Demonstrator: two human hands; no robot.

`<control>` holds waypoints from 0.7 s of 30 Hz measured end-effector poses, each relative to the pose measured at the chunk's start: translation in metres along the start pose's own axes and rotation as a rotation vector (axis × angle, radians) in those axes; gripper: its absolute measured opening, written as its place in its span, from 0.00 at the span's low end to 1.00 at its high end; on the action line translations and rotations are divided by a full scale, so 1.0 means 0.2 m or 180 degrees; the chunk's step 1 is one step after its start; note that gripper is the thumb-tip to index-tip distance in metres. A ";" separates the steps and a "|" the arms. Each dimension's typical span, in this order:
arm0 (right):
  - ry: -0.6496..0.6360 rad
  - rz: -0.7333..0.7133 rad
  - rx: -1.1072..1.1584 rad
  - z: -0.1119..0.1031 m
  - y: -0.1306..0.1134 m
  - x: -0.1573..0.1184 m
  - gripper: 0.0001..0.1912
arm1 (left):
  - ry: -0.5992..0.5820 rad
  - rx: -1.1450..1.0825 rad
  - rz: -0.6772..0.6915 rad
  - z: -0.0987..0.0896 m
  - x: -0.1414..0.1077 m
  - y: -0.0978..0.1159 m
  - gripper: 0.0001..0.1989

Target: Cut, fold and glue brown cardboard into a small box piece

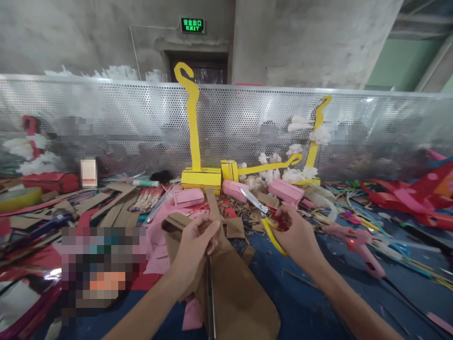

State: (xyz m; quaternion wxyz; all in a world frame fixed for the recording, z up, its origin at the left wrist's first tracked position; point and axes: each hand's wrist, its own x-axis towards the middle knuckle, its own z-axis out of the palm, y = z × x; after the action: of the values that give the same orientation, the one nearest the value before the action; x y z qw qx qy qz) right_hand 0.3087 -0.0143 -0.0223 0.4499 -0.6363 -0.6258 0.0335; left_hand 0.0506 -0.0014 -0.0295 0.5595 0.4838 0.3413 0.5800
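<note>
Brown cardboard (244, 297) is pinched in the grip of the left hand (198, 238). Right of the cardboard, scissors (260, 207) (yellow-and-red-handled) are held in the right hand's grip (299, 231); farther right of that cardboard, a pink glue gun (364, 249) is laid on the desk (300, 307).

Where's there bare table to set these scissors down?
Mostly the blue tabletop between the brown cardboard and the right forearm, though a thin strip crosses its upper part. Crowded: left of the left hand, and around the pink blocks.
</note>
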 end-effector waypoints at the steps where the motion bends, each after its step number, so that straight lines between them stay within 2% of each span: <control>1: -0.0061 0.0051 0.0341 0.00 -0.01 0.00 0.19 | 0.0049 -0.0069 -0.0002 0.00 0.00 0.00 0.19; 4: -0.0464 0.0176 0.0876 0.01 -0.05 -0.02 0.21 | 0.0119 -0.0234 0.0026 0.00 0.01 0.00 0.19; 9: -0.0837 0.0117 0.0667 0.03 -0.11 -0.08 0.17 | 0.0025 -0.0208 0.0203 -0.01 0.01 0.00 0.16; 14: -0.1424 0.0762 0.1616 0.05 -0.16 -0.12 0.23 | 0.0014 -0.0134 0.0248 -0.02 0.02 -0.01 0.13; 18: -0.1481 0.0690 0.1998 0.02 -0.16 -0.10 0.22 | 0.0086 -0.0193 0.0192 -0.01 0.02 -0.01 0.15; 21: -0.1450 0.0472 0.1814 -0.02 -0.09 -0.07 0.19 | 0.0100 -0.0138 0.0184 -0.01 0.02 -0.01 0.16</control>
State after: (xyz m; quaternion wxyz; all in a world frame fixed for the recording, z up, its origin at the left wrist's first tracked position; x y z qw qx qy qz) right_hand 0.2941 -0.0317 -0.0167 0.4545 -0.5054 -0.6277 0.3795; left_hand 0.0499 0.0031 -0.0301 0.5475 0.4720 0.3234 0.6106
